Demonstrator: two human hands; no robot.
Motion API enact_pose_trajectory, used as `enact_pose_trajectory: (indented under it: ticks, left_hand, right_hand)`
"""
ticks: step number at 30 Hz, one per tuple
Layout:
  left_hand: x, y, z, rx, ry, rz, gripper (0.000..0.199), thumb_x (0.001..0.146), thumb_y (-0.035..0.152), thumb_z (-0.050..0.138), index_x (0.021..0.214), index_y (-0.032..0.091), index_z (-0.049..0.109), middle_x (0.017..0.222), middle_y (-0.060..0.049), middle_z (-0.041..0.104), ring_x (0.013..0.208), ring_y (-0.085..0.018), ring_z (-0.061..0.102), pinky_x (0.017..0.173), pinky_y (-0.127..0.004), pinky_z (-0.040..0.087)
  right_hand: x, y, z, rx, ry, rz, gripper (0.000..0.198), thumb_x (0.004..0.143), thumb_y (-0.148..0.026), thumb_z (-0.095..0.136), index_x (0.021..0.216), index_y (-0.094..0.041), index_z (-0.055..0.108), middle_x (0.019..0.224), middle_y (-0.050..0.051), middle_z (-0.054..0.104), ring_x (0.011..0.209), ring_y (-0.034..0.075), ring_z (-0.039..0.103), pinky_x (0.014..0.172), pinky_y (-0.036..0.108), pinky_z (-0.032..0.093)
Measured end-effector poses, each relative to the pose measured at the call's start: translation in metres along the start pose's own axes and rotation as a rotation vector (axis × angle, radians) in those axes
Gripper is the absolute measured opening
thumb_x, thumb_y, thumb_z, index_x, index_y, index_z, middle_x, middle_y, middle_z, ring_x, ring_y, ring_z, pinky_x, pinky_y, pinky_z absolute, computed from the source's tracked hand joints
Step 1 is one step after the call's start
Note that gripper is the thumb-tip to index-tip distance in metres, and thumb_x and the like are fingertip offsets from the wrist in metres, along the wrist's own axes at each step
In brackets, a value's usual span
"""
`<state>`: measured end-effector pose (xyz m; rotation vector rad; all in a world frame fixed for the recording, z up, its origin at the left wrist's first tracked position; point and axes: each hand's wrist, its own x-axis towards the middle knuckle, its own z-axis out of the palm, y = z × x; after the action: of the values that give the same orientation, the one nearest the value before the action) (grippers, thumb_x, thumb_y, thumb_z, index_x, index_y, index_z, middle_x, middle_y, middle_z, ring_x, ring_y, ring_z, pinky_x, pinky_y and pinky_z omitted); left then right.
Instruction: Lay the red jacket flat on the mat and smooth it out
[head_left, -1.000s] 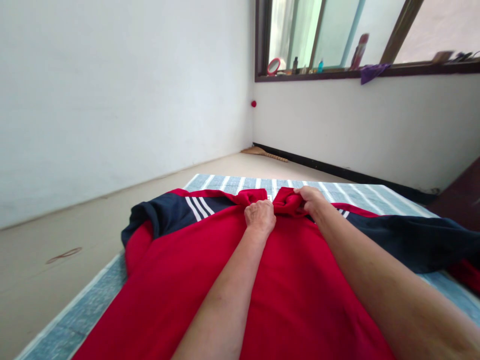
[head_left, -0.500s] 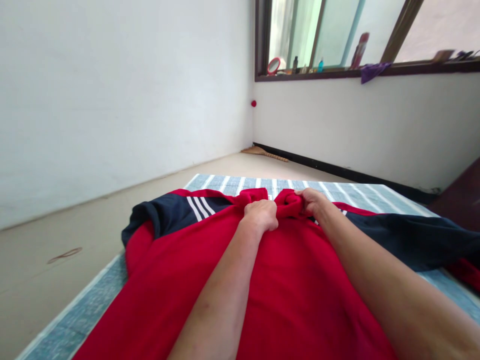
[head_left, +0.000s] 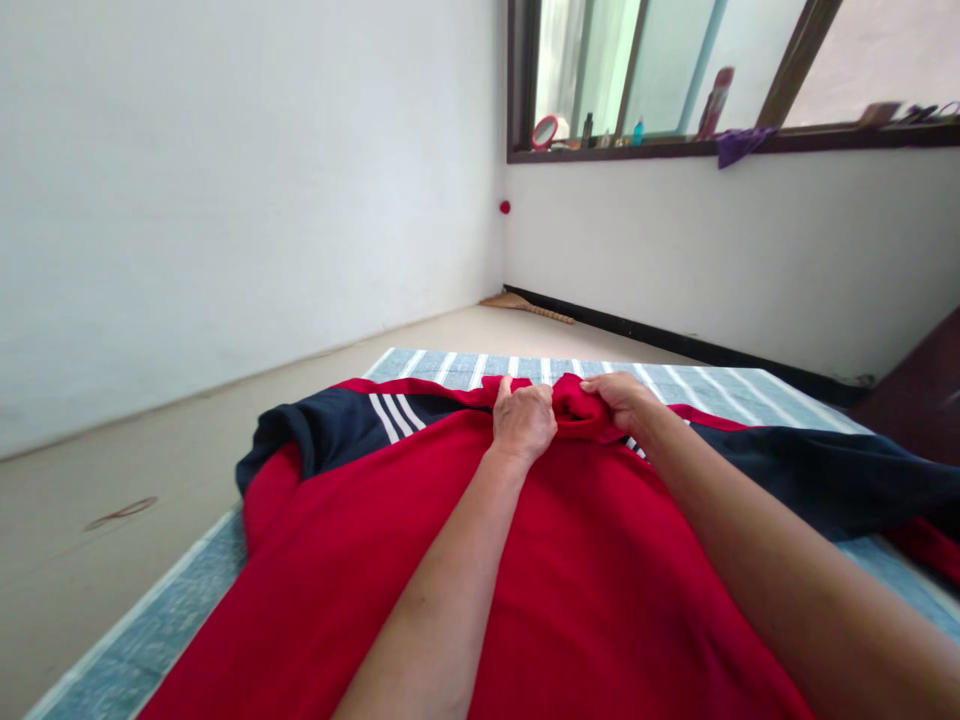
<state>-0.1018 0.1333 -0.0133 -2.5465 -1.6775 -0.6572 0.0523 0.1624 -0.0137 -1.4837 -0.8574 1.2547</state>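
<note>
A red jacket (head_left: 360,560) with navy sleeves and white shoulder stripes lies spread on a blue-and-white striped mat (head_left: 442,368). My left hand (head_left: 523,418) is closed on the red collar near its middle. Just to the right, my right hand (head_left: 619,398) pinches the collar's other side, where the cloth is folded over. The left sleeve (head_left: 315,440) is bunched at the jacket's side; the right sleeve (head_left: 817,480) stretches out to the right, partly behind my forearm. My fingertips are partly hidden by the cloth and the backs of my hands.
Pale floor (head_left: 90,560) surrounds the mat, with a thin brown loop (head_left: 121,513) on it at left. A brown fan-like object (head_left: 525,304) lies in the corner. The windowsill (head_left: 660,150) holds a round mirror (head_left: 545,132), bottles and a purple cloth (head_left: 739,146).
My left hand has moved slightly forward and up to the collar's upper edge. My right hand keeps its hold with little movement. The view has shifted slightly.
</note>
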Motion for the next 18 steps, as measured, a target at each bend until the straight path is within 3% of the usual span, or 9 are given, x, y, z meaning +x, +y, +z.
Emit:
enact_pose_trajectory:
  ticks: [5,8,13,16,18]
  left_hand:
    - [0.0,-0.005,0.014,-0.1,-0.034,0.059,0.058,0.076,0.012,0.058,0.133,0.016,0.047,0.121,-0.01,0.064,0.109,-0.025,0.06,0.09,-0.032,0.049]
    - [0.001,-0.006,0.019,-0.164,-0.092,0.056,0.07,0.074,0.007,0.056,0.141,0.015,0.037,0.12,-0.011,0.065,0.109,-0.024,0.061,0.091,-0.031,0.049]
    - [0.002,-0.005,0.023,-0.179,-0.067,-0.037,0.056,0.08,0.008,0.049,0.135,0.014,0.047,0.109,-0.011,0.07,0.103,-0.025,0.065,0.092,-0.033,0.048]
    - [0.002,-0.007,0.024,-0.19,-0.041,-0.047,0.051,0.083,0.009,0.046,0.133,0.015,0.049,0.11,-0.011,0.069,0.104,-0.024,0.064,0.092,-0.033,0.048]
    - [0.003,-0.008,0.025,-0.202,-0.033,-0.047,0.044,0.086,0.012,0.044,0.129,0.016,0.052,0.108,-0.01,0.07,0.104,-0.024,0.064,0.089,-0.032,0.049]
  right_hand:
    - [-0.018,-0.004,0.005,-0.006,-0.033,0.021,0.017,0.078,-0.002,0.056,0.089,-0.012,0.064,0.058,0.001,0.063,0.051,0.014,0.06,0.056,0.029,0.056]
    - [-0.026,-0.006,0.006,-0.038,-0.041,-0.007,0.016,0.077,-0.003,0.059,0.089,-0.012,0.064,0.062,0.002,0.065,0.054,0.014,0.062,0.058,0.028,0.056]
    - [-0.031,-0.008,0.007,-0.183,0.01,-0.093,0.021,0.076,-0.008,0.06,0.096,-0.011,0.065,0.067,0.004,0.065,0.059,0.015,0.062,0.061,0.028,0.053]
    - [-0.035,-0.01,0.008,-0.3,0.076,-0.187,0.04,0.073,-0.013,0.066,0.113,-0.014,0.06,0.082,0.006,0.068,0.076,0.019,0.064,0.069,0.029,0.051]
    - [-0.041,-0.011,0.009,-0.503,0.105,-0.313,0.053,0.071,-0.02,0.071,0.122,-0.019,0.056,0.095,0.007,0.067,0.091,0.023,0.063,0.077,0.031,0.048]
